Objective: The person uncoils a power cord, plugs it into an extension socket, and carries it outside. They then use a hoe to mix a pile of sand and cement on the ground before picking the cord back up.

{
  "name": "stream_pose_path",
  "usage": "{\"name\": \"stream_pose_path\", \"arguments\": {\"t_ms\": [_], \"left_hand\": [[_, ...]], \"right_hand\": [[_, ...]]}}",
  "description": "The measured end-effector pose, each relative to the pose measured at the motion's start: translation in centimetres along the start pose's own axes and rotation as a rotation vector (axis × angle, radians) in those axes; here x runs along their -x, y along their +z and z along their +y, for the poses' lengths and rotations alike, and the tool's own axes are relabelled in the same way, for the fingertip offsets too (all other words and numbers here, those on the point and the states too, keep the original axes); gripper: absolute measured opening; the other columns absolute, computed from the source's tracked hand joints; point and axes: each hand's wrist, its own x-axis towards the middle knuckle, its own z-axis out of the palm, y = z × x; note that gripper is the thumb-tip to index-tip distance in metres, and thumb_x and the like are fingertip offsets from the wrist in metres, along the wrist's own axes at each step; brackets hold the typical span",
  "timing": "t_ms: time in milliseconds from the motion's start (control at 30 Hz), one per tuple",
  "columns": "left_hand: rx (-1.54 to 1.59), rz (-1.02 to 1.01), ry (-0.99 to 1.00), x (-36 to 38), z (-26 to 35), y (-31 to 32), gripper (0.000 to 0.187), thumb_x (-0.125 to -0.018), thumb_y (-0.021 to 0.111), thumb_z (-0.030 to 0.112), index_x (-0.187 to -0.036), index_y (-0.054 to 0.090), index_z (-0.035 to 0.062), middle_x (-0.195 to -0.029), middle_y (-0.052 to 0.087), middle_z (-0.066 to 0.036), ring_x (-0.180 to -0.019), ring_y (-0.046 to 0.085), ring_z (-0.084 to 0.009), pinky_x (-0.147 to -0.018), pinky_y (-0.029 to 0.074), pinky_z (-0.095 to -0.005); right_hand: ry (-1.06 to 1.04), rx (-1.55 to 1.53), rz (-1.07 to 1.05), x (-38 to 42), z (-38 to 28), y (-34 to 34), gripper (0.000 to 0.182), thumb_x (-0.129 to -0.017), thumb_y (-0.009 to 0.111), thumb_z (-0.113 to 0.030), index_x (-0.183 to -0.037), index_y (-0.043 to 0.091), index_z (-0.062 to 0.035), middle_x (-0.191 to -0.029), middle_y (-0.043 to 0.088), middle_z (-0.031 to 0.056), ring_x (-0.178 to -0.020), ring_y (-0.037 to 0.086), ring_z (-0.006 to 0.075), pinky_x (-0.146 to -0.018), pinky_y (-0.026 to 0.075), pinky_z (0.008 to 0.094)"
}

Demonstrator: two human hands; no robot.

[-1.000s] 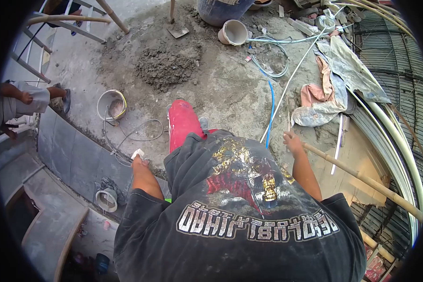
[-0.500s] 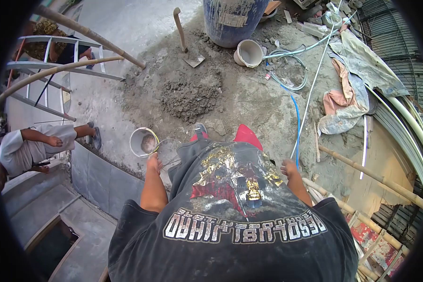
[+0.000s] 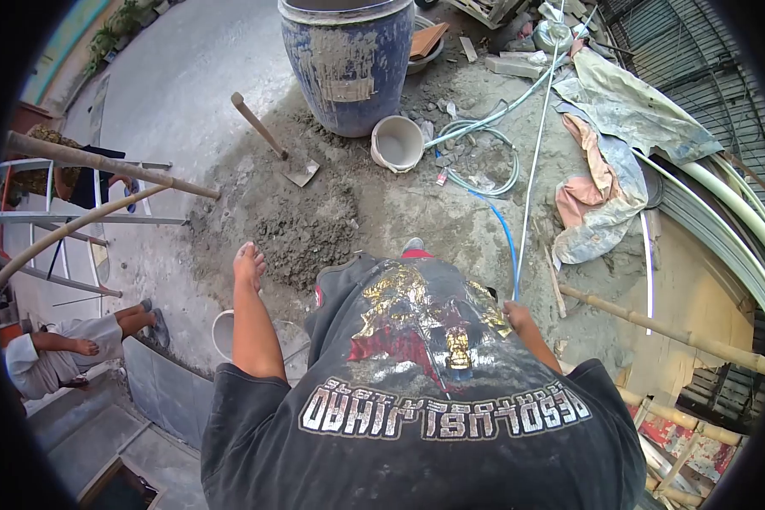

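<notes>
My left hand [image 3: 249,265] is stretched forward, holding nothing that I can see, its fingers loosely apart beside a heap of wet mortar [image 3: 302,242]. Just beyond the heap, a hoe [image 3: 259,127] rests with its blade [image 3: 301,173] on the ground and its wooden handle tilted up, apart from my hand. A white bucket [image 3: 223,333] stands below my left forearm, which partly hides it. My right hand [image 3: 518,316] hangs low by my right side, near the blue hose [image 3: 508,234], with loosely bent fingers and nothing visible in them.
A large blue drum [image 3: 344,72] and a small pail [image 3: 397,144] stand ahead. Coiled hose [image 3: 493,166], tarps [image 3: 608,187] and bamboo poles [image 3: 671,327] lie to the right. On the left are a ladder [image 3: 93,217], a seated person [image 3: 68,348] and another person behind the ladder.
My left hand has left the bucket's rim and reached forward toward the mortar. I have stepped forward and the view has turned, so the drum and hoe appear further left.
</notes>
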Motion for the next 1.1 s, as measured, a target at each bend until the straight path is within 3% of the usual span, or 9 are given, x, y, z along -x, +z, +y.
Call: {"name": "stream_pose_path", "arguments": {"t_ms": [167,367,567,667,767,867,933,1067,1100], "left_hand": [[0.088,-0.179,-0.133,2.6,1.0,10.8,0.054,-0.09,0.049,0.033,-0.135,0.033,0.0092,-0.137,0.038,-0.014,-0.12,0.042,-0.032,-0.092,0.039,-0.0403],[0.073,-0.161,0.002,-2.9,9.3,15.3,0.051,-0.09,0.05,0.034,-0.132,0.037,0.0084,-0.129,0.044,-0.013,-0.109,0.049,-0.0285,-0.083,0.043,-0.0381],[0.131,0.057,0.146,-14.6,23.5,16.7,0.058,-0.088,0.051,0.037,-0.134,0.032,0.0075,-0.135,0.036,-0.017,-0.115,0.045,-0.0324,-0.086,0.043,-0.0384],[0.015,0.266,0.207,-20.2,30.5,17.9,0.058,-0.086,0.05,0.038,-0.135,0.032,0.0131,-0.137,0.031,-0.015,-0.12,0.038,-0.034,-0.089,0.041,-0.0429],[-0.276,0.334,0.255,-25.7,34.7,18.7,0.063,-0.086,0.048,0.045,-0.137,0.027,0.015,-0.137,0.032,-0.009,-0.118,0.038,-0.0296,-0.085,0.04,-0.0463],[-0.606,0.161,0.126,-29.9,37.0,19.5,0.066,-0.086,0.047,0.049,-0.139,0.025,0.0161,-0.139,0.03,-0.01,-0.117,0.039,-0.0302,-0.084,0.04,-0.0467],[-0.518,0.096,-0.126,-32.5,37.4,21.0,0.069,-0.086,0.045,0.053,-0.138,0.025,0.0134,-0.14,0.028,-0.011,-0.117,0.039,-0.0312,-0.085,0.04,-0.0462],[-0.717,-0.167,-0.223,-38.8,35.5,21.9,0.074,-0.087,0.042,0.056,-0.14,0.023,0.008,-0.146,0.019,-0.014,-0.123,0.034,-0.0346,-0.081,0.043,-0.0475],[-0.78,-0.162,-0.221,-38.5,34.6,22.5,0.071,-0.087,0.045,0.052,-0.139,0.027,0.0074,-0.143,0.027,-0.015,-0.123,0.036,-0.0355,-0.083,0.043,-0.0464]], "right_hand": [[-0.007,-0.144,0.088,-4.8,-4.9,-7.8,0.035,-0.086,0.051,-0.03,-0.113,0.053,-0.0074,-0.105,0.058,0.0079,-0.087,0.057,0.0213,-0.064,0.047,0.0337],[-0.224,-0.425,0.239,-7.4,-14.2,-11.9,0.032,-0.088,0.051,-0.024,-0.115,0.052,-0.0084,-0.102,0.058,0.0053,-0.08,0.057,0.0167,-0.065,0.045,0.0296],[-0.119,-0.472,0.191,-6.5,-10.5,-4.1,0.032,-0.086,0.053,-0.026,-0.114,0.052,-0.009,-0.102,0.057,0.0057,-0.081,0.056,0.0184,-0.062,0.043,0.0288],[0.181,-0.686,0.239,-5.3,-8.2,2.8,0.037,-0.084,0.055,-0.029,-0.116,0.052,-0.01,-0.103,0.056,0.0069,-0.081,0.055,0.0197,-0.062,0.044,0.0309],[0.422,-0.867,0.312,-6.3,-3.8,12.2,0.029,-0.082,0.056,-0.028,-0.102,0.057,-0.0076,-0.087,0.057,0.0061,-0.068,0.055,0.02,-0.056,0.044,0.0354],[0.655,-0.986,0.189,-2.8,-6.6,19.5,0.027,-0.082,0.056,-0.028,-0.101,0.057,-0.0088,-0.088,0.058,0.0072,-0.069,0.057,0.0218,-0.054,0.043,0.0375],[0.519,-0.948,0.152,-0.4,-10.2,22.0,0.028,-0.082,0.057,-0.028,-0.103,0.057,-0.0093,-0.087,0.058,0.0071,-0.068,0.057,0.0216,-0.052,0.043,0.0363],[0.501,-0.925,0.05,1.3,-10.3,23.0,0.031,-0.081,0.059,-0.028,-0.106,0.057,-0.008,-0.083,0.059,0.0078,-0.065,0.057,0.0207,-0.051,0.043,0.0342],[0.503,-0.905,0.138,2.3,-10.1,22.8,0.031,-0.081,0.059,-0.027,-0.106,0.058,-0.0077,-0.083,0.059,0.0078,-0.064,0.056,0.0201,-0.052,0.043,0.0338]]}}
